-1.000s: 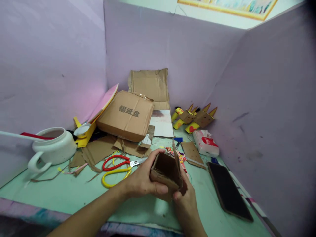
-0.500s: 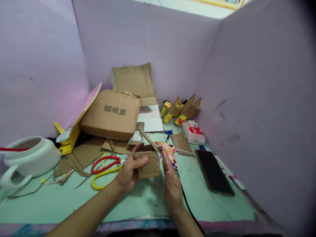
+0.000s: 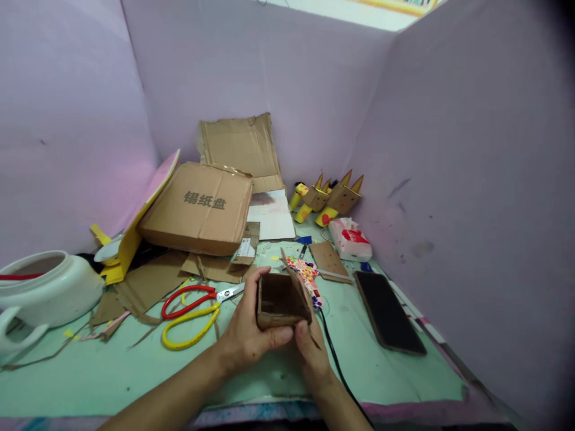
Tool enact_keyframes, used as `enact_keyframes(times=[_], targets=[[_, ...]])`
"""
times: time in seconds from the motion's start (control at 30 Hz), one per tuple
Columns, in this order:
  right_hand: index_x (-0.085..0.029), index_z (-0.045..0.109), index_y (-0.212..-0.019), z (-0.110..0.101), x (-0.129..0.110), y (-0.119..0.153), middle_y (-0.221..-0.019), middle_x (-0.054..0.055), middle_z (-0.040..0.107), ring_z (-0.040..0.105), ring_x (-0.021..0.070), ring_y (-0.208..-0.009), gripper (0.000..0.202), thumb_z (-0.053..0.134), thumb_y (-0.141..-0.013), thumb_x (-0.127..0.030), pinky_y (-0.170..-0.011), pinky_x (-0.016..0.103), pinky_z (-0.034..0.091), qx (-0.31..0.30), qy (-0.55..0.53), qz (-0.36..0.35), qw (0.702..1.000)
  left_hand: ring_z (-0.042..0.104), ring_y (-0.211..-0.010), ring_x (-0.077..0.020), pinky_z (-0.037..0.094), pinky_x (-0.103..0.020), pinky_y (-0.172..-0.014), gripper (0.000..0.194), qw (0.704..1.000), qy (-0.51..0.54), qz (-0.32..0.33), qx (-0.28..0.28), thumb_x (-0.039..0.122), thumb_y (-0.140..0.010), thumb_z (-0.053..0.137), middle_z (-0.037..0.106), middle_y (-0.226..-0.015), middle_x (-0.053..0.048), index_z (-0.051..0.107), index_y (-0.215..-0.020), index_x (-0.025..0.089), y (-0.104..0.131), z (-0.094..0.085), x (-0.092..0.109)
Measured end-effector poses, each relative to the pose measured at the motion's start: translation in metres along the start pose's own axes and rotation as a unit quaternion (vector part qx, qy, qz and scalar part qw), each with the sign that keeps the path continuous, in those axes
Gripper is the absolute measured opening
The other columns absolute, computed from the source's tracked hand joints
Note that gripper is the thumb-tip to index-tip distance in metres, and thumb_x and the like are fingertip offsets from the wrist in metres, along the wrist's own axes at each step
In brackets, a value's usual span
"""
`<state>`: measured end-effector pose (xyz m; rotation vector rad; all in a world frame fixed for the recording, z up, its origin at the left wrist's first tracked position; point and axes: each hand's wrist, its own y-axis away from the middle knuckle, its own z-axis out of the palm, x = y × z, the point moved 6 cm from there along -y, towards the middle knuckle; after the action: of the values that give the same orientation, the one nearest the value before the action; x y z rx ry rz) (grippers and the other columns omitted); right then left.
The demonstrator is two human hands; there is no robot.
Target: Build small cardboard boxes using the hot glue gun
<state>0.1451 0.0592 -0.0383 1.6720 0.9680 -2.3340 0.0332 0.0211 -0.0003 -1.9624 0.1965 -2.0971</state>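
Note:
A small cardboard box (image 3: 284,320) is held up over the table between both hands, its open side tilted toward me so the dark inside shows. My left hand (image 3: 249,335) is closed around its left side, thumb along the near edge. On the right, my right hand (image 3: 313,350) grips the near right corner, thumb on the edge; its other fingers are hidden behind the box. A cardboard flap stands up along the box's right side. Scissors (image 3: 191,329) with red and yellow handles lie left of my left hand. A flower-patterned glue gun (image 3: 305,272) lies just behind the box.
A large cardboard box (image 3: 197,209) and cardboard scraps (image 3: 153,278) fill the back left. The white pot (image 3: 54,296) stands at far left. At right lie a phone (image 3: 389,312), a tissue pack (image 3: 350,239) and two cardboard animal figures (image 3: 339,200). A black cord (image 3: 335,350) runs to the front edge.
The small box has tipped so that its open side faces me. My right hand, flat and apart from it before, now grips its right corner.

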Motion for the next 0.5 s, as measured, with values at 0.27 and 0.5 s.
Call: enact_keyframes(times=[0.27,0.5], targets=[[-0.026,0.042,-0.139,0.000,0.000,0.003,-0.143,0.008,0.047,0.043,0.0327,-0.131,0.057,0.055,-0.087,-0.045,-0.110,0.053,0.033,0.019,-0.123,0.038,0.991,0.055,-0.113,-0.0330,0.041,-0.041,-0.097,0.091,0.998,-0.057,0.001,-0.029,0.028,-0.064,0.078,0.055,-0.125,-0.012,0.025,-0.137,0.021,0.002,-0.001,0.009],[-0.020,0.048,-0.134,-0.002,0.002,0.006,-0.131,0.012,0.059,0.049,0.0345,-0.126,0.052,0.052,-0.088,-0.045,-0.106,0.057,0.035,0.034,-0.120,0.053,0.991,0.057,-0.100,-0.0262,0.045,-0.038,-0.087,0.082,0.995,-0.091,0.021,-0.030,0.027,-0.061,0.078,0.056,-0.113,-0.008,0.031,-0.127,0.019,0.001,-0.001,0.013]])
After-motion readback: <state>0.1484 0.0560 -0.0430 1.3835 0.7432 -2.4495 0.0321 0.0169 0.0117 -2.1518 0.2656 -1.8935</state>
